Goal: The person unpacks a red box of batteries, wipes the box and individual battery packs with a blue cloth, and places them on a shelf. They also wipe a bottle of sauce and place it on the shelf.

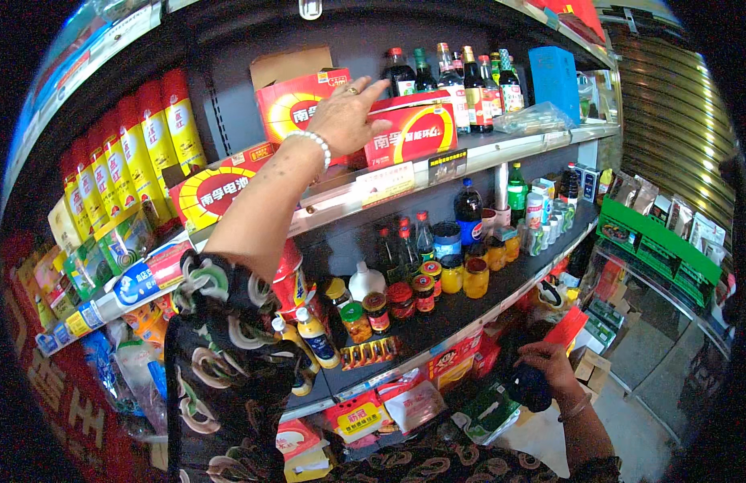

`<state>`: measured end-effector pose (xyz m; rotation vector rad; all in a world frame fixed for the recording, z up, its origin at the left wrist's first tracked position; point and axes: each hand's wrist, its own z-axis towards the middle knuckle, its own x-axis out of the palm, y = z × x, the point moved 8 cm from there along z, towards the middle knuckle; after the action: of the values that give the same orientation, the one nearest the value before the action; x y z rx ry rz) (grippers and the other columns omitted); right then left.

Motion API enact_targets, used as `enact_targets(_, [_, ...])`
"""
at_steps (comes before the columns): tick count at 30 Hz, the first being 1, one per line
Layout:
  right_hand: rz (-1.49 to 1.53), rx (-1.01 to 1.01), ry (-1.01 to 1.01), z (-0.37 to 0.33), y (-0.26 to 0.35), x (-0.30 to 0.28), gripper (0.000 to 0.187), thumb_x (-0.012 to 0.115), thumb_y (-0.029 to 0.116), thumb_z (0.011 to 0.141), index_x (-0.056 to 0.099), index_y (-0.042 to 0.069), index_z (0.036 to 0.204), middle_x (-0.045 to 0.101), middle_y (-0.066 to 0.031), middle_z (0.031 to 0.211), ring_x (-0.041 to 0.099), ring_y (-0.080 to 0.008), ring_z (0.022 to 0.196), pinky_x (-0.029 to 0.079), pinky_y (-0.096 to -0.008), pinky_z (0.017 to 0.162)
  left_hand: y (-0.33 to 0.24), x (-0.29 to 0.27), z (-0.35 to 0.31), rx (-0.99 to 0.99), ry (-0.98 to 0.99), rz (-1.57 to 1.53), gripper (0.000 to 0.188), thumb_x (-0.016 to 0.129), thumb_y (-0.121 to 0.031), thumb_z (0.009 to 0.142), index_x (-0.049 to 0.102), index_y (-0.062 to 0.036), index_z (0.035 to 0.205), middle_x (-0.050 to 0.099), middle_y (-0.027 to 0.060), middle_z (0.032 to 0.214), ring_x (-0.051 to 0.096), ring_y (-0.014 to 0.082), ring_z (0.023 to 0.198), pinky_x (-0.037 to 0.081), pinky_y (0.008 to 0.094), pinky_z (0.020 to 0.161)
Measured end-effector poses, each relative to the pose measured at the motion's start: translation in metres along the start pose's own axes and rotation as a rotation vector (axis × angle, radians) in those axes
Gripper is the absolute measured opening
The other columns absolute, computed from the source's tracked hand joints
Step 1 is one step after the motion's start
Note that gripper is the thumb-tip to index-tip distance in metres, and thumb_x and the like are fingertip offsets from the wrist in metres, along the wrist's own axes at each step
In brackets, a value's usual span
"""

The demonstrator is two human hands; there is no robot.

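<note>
Sleeve (220, 362), left grip (343, 121) apart at boxes (425, 133) by shelf edge (317, 208), right grip (554, 368) around bundle (531, 390)

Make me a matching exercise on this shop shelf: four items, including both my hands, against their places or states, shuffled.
1. Left hand
2. Right hand
3. Tall blue carton
4. Tall yellow-and-red cans

A. Upper shelf, just right of the sauce bottles
B. In a row, left of the red-and-yellow battery boxes
C. Low on the right, at a dark rounded object
D. Raised at the upper shelf, fingers spread

Pairs: 1-D, 2-C, 3-A, 4-B
</note>
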<state>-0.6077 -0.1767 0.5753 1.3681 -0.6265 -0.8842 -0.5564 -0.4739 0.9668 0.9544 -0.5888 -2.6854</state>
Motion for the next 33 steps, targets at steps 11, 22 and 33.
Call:
enact_targets(11, [-0.014, 0.156, -0.181, -0.031, -0.034, -0.04, 0.018, 0.06, 0.006, 0.069, 0.064, -0.001, 0.085, 0.062, -0.0057, 0.074, 0.056, -0.0124, 0.067, 0.045, -0.0243, 0.063, 0.006, 0.041, 0.002, -0.109, 0.358, -0.331, 0.056, 0.06, -0.021, 0.076, 0.038, -0.0066, 0.124, 0.049, 0.0184, 0.116, 0.046, 0.0296, 0.108, 0.036, 0.0348, 0.091])
enact_targets(22, [0.082, 0.161, -0.23, -0.044, -0.09, -0.058, 0.015, 0.06, 0.007, 0.069, 0.064, 0.0, 0.082, 0.062, -0.0066, 0.075, 0.057, -0.0132, 0.062, 0.046, -0.0245, 0.061, 0.014, 0.046, 0.0, -0.089, 0.228, -0.294, 0.053, 0.06, -0.02, 0.074, 0.04, -0.011, 0.123, 0.051, 0.0196, 0.111, 0.048, 0.0309, 0.104, 0.038, 0.0368, 0.087])
enact_targets(33, [0.004, 0.201, -0.456, -0.129, -0.147, -0.096, 0.018, 0.056, 0.006, 0.069, 0.063, -0.003, 0.083, 0.061, -0.0092, 0.074, 0.055, -0.0146, 0.065, 0.043, -0.0242, 0.062, 0.009, 0.038, 0.001, -0.153, 0.2, -0.166, 0.048, 0.059, -0.02, 0.074, 0.045, -0.0087, 0.119, 0.056, 0.0198, 0.102, 0.053, 0.0318, 0.096, 0.041, 0.0377, 0.084])
